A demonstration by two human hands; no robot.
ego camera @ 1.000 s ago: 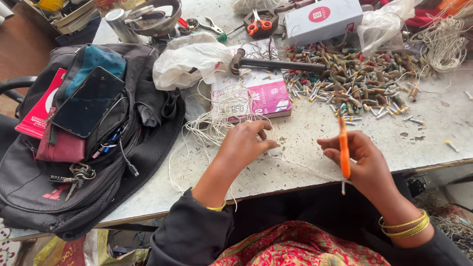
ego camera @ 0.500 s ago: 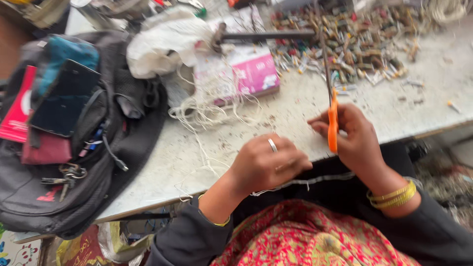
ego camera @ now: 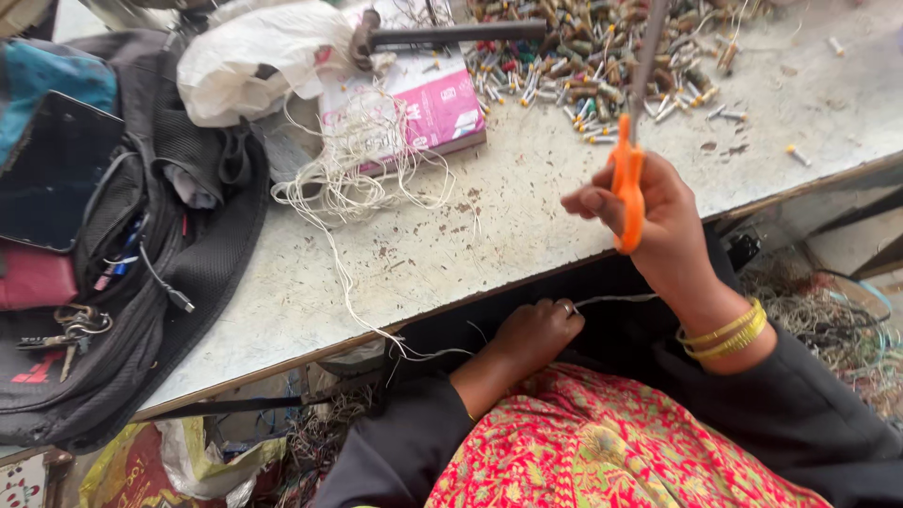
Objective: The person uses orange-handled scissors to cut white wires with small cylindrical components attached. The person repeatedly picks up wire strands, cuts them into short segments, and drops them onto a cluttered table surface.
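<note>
Our right hand [ego camera: 658,221] is raised over the table edge [ego camera: 527,277], fingers closed through the orange handles of the scissors [ego camera: 627,188]. The blades point up and away from the grip, toward the pile of small cylindrical parts [ego camera: 602,56] beyond them. We can't tell whether the blades are apart or together (motion blur).

Our left hand [ego camera: 531,334] sits lower and nearer our body than the scissors, below the table edge, curled shut on a pale string [ego camera: 616,300]. The string runs from that fist toward the right wrist, roughly level, passing under the scissor hand. Ring on one left finger; yellow bangles [ego camera: 729,331] on the right wrist, just below the grip.

More of the same pale string lies as a loose tangle [ego camera: 357,169] on the table, left of the scissor hand and further out. One strand trails from it over the table edge down toward the left fist (whether it reaches the fist is not clear).

Beyond the tangle:
- pink box [ego camera: 423,103], tangle partly on top of it
- hammer [ego camera: 442,36] lying across the box's far end
- white plastic bag [ego camera: 254,61] beside it

Far left of both hands: black backpack [ego camera: 169,273], open, keys [ego camera: 71,325] lying on it.

Red patterned cloth [ego camera: 602,442] on our lap, right under the left fist.
</note>
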